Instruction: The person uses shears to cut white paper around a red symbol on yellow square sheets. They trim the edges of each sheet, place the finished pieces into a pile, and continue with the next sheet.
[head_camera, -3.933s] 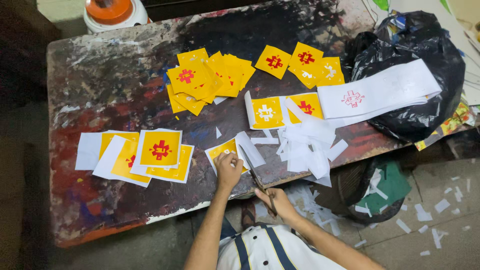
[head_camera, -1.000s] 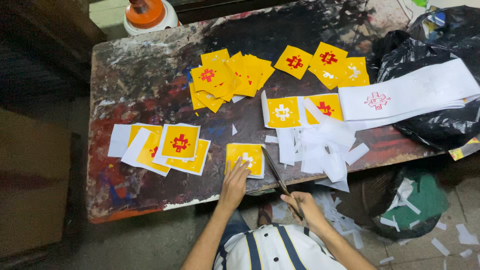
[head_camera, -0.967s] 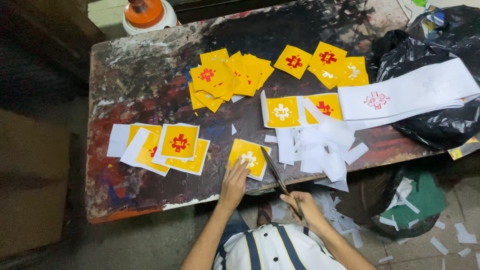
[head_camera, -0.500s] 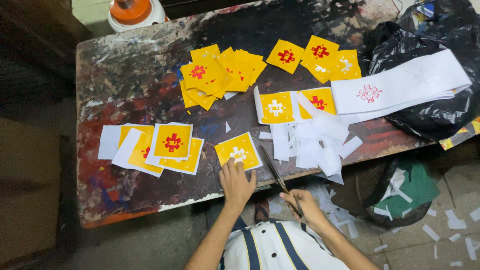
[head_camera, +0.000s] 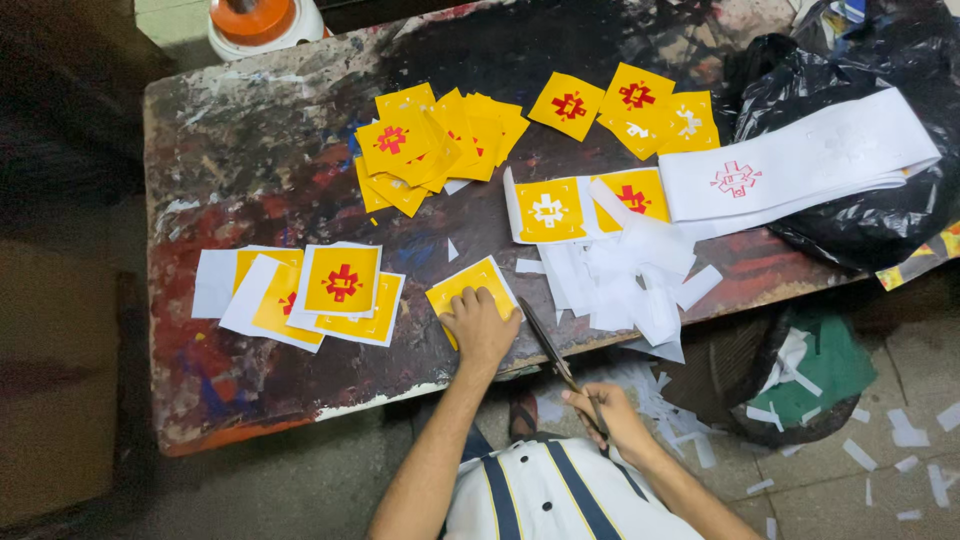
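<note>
With the left hand (head_camera: 480, 325) pressing flat on the yellow sheet (head_camera: 470, 285) — keep it pinned; right hand (head_camera: 605, 412) gripping scissors (head_camera: 548, 350) — cut close along the white border.

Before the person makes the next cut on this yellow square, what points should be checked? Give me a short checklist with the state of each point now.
1. Left hand lies flat on the yellow square, pinning it to the table: ok.
2. Right hand grips the scissors by the handles: ok.
3. Scissor blades point away from the left hand's fingers: cannot tell, the tip lies close beside that hand.
4. White border left on the square to trim: cannot tell, the hand covers much of it.
5. Room near the square: ok on its left; the white offcuts crowd the right.
6. Uncut pile within reach on the left: ok.
</note>
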